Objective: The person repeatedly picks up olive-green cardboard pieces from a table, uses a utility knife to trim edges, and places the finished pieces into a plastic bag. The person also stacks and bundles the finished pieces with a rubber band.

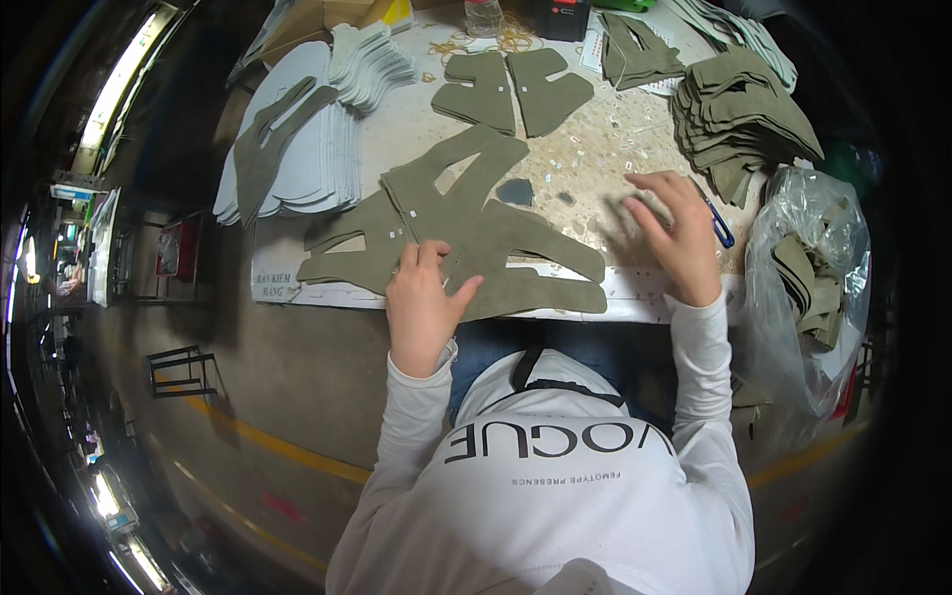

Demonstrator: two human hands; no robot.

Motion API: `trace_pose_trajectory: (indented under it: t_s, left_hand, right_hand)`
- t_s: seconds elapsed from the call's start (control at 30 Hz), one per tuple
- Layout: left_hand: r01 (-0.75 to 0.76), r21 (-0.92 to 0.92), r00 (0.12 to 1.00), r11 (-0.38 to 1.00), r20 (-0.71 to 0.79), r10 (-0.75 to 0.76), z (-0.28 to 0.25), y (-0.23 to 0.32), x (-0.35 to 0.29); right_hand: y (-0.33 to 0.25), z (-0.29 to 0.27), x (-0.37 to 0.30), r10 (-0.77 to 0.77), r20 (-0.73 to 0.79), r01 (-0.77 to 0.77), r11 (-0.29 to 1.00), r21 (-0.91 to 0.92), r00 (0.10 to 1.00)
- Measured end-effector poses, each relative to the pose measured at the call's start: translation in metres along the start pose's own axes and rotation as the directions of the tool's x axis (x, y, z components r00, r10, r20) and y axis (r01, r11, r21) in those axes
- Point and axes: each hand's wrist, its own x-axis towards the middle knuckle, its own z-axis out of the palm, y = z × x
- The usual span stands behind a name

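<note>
Several olive-green cut pieces, forked in shape and bearing small white stickers, lie overlapped at the table's near edge. My left hand [421, 302] rests on these olive cut pieces [540, 288], fingers stretched out and thumb apart. To the right, my right hand [679, 233] hovers over the table with its thumb and bent forefinger apart, and nothing shows between them. A slim blue pen-like tool [721, 226] is beside the back of that hand; whether it touches the hand I cannot tell. Two more olive pieces [550, 94] lie side by side farther back.
Pale stacked pieces [307, 149] stand at the left, an olive piece [273, 144] on top. Olive stacks [739, 109] fill the far right. A clear plastic bag [843, 238] with olive pieces hangs by the right edge. Small stickers [595, 149] and rubber bands [511, 38] litter the table.
</note>
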Motion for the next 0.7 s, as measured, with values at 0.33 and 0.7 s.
trace_pose_trajectory:
  t_s: [0.33,0.7]
  left_hand:
    - [0.059,-0.020,0.998,0.998,-0.033,-0.060,0.012,0.008,-0.019]
    - [0.043,-0.428,0.995,0.903,0.101,0.000,-0.005,0.017,-0.013]
  right_hand:
    - [0.010,0.021,-0.009,0.046,-0.103,-0.039,0.997,0.069,0.994]
    - [0.011,0.022,-0.019,0.026,-0.149,-0.019,0.999,0.047,0.988]
